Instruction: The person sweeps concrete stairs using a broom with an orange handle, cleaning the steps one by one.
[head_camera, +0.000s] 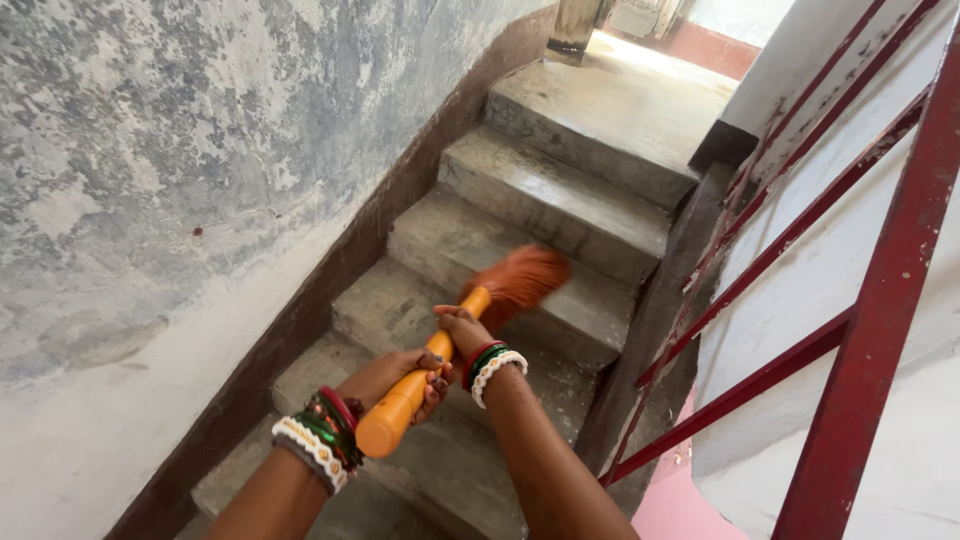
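Peeling grey wall on my left, red railing on my right — between them five concrete steps rise ahead. One orange broom: my left hand grips its handle low, my right hand wraps it higher, the blurred bristles over a step.

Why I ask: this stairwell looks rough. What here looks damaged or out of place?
The grey plastered wall on the left is badly blotched and peeling, with pale patches. The concrete steps look worn and dusty. Both hands grip the orange-handled broom normally; its bristles are blurred.
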